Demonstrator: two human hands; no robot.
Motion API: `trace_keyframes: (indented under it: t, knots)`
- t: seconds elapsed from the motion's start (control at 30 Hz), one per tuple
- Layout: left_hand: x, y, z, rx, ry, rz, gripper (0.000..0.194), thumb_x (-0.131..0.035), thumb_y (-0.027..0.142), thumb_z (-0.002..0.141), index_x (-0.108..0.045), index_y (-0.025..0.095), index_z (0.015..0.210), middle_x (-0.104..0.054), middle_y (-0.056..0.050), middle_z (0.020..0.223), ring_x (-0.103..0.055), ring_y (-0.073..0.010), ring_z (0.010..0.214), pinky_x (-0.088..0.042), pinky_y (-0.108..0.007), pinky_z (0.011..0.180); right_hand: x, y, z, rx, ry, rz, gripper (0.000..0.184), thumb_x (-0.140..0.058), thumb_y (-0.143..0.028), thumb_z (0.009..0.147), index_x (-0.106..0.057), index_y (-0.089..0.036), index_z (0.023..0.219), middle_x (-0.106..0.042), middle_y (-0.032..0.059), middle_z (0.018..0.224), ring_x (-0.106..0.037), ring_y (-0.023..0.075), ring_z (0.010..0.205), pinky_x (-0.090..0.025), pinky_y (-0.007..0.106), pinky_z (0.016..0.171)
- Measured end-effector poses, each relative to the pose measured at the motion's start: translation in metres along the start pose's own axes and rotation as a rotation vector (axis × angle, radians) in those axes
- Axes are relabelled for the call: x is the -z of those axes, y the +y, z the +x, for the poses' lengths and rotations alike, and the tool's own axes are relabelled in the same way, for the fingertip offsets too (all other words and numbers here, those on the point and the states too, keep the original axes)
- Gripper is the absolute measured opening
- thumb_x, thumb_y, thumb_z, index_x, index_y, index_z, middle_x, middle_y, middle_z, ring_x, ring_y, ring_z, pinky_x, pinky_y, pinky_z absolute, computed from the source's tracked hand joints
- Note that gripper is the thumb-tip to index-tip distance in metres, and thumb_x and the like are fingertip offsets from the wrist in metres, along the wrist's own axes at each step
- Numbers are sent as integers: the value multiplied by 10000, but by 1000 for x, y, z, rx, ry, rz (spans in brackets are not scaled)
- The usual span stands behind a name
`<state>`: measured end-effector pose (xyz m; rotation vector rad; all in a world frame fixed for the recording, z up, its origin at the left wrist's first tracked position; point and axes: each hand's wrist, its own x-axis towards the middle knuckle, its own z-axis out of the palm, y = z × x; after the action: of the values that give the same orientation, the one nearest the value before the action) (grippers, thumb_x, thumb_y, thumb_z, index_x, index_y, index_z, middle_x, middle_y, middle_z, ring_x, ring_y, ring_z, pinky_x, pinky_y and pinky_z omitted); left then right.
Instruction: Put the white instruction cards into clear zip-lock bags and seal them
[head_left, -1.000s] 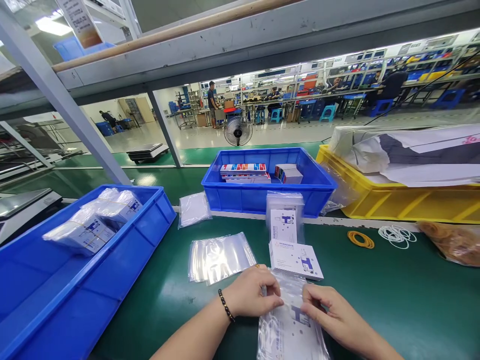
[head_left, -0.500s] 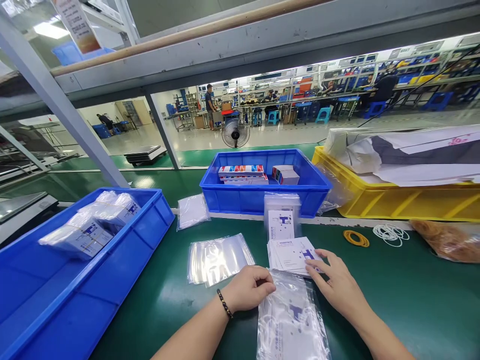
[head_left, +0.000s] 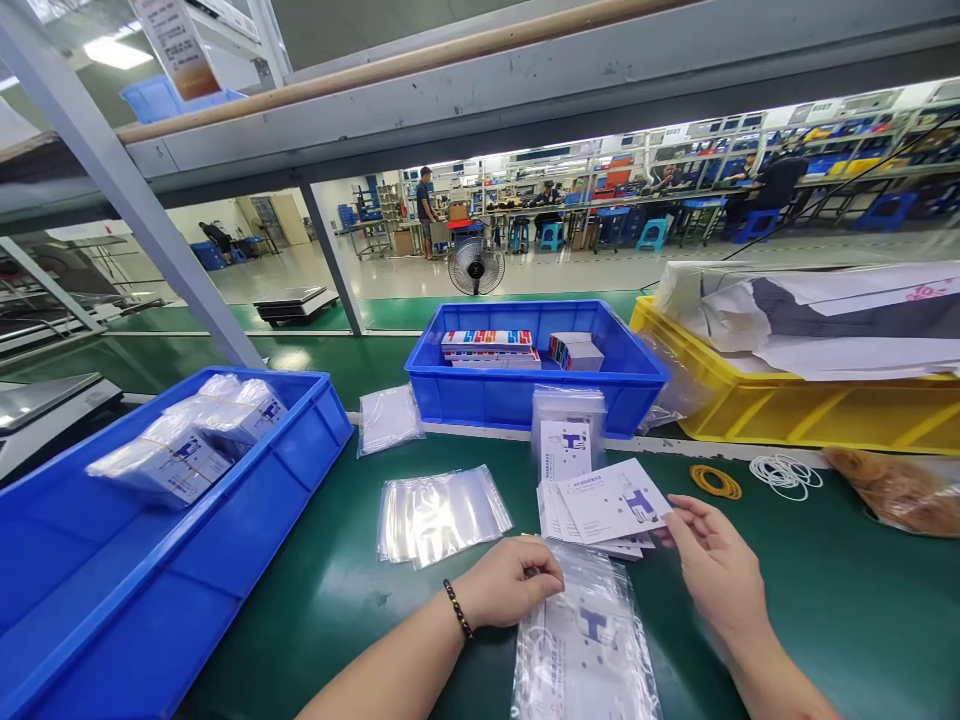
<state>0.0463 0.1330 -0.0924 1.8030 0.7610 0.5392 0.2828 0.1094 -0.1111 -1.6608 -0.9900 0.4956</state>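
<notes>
My left hand [head_left: 514, 580], a bead bracelet on its wrist, is closed on the top edge of a clear plastic bag [head_left: 585, 650] with printed cards inside, lying on the green table. My right hand [head_left: 712, 560] pinches the right edge of a white card with a blue logo [head_left: 615, 497] and holds it tilted, just above a small stack of the same cards [head_left: 577, 530]. Behind that stack stands a pile of filled bags [head_left: 568, 440]. A stack of empty clear bags [head_left: 442, 512] lies to the left.
A blue bin [head_left: 90, 600] at left holds bundled filled bags [head_left: 187, 440]. A second blue bin [head_left: 525, 395] with boxes sits at the back, a yellow bin [head_left: 810, 415] with paper at right. Rubber bands [head_left: 716, 482], white loops [head_left: 786, 470] and a brown bag [head_left: 896, 490] lie nearby.
My right hand left the filled bag, reached to the card stack and lifted the top card off to the right. My left hand stayed on the bag's top edge.
</notes>
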Motion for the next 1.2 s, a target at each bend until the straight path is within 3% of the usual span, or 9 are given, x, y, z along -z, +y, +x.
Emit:
trace_keyframes:
  t: [0.2,0.37,0.47,0.57,0.67,0.8,0.87,1.07,1.2]
  knots:
    - [-6,-5,2,36,0,-105,78,-581,128,680,-603,153,609,-549,9,671,-500,-122,671,-398,-232,669,0,-18,-10,-150,-144,339,488,-700,-545,518,-571,-176,810,-605,16,557,-548,159,460,-478,292,434]
    - [-8,-10,4,106,92,-268,45,-643,155,623,-622,142,586,-569,9,663,-502,-118,652,-393,-228,639,3,-20,-14,-212,-335,304,437,-716,-542,519,-637,-162,720,-524,-8,452,-452,123,421,-393,262,402]
    - [-10,-10,4,96,136,-274,106,-681,232,621,-634,144,587,-574,2,645,-500,-125,657,-393,-238,642,1,-24,-20,-160,-638,213,424,-665,-570,598,-659,-161,709,-528,4,543,-432,106,450,-376,254,430]
    - [-12,-6,2,62,189,-302,192,-678,323,647,-631,147,585,-579,-13,653,-504,-134,660,-409,-258,657,-3,-31,-27,33,-978,98,400,-578,-566,704,-677,-179,681,-540,28,715,-466,122,562,-403,271,530]
    - [-15,-3,1,30,215,-346,238,-685,360,639,-611,148,560,-588,-33,714,-533,-148,710,-428,-263,665,-6,-34,-32,175,-1149,18,408,-521,-556,756,-697,-192,701,-523,24,704,-483,152,652,-414,296,638]
    - [-17,-1,2,169,172,-504,320,-731,393,558,-594,147,712,-587,-36,813,-574,-132,625,-396,-210,475,-6,-34,-36,108,-1100,-22,394,-521,-536,758,-688,-182,711,-552,29,689,-499,162,645,-421,299,620]
    - [-17,-2,3,279,144,-599,438,-758,401,497,-567,153,803,-589,-14,751,-564,-117,529,-364,-191,409,-5,-35,-37,38,-1041,12,364,-540,-527,742,-672,-188,741,-588,37,742,-529,176,674,-439,305,625]
    - [-19,-3,6,363,200,-530,390,-707,472,506,-494,149,554,-526,30,459,-436,-66,375,-348,-196,378,-8,-35,-42,-151,-933,136,503,-622,-526,649,-590,-194,1025,-630,61,859,-594,221,764,-484,345,655]
    - [-19,-1,5,351,219,-477,364,-682,469,519,-497,157,551,-504,46,440,-415,-58,360,-332,-191,360,-15,-38,-45,-212,-887,100,379,-660,-515,587,-603,-168,730,-585,14,670,-547,170,624,-446,292,578]
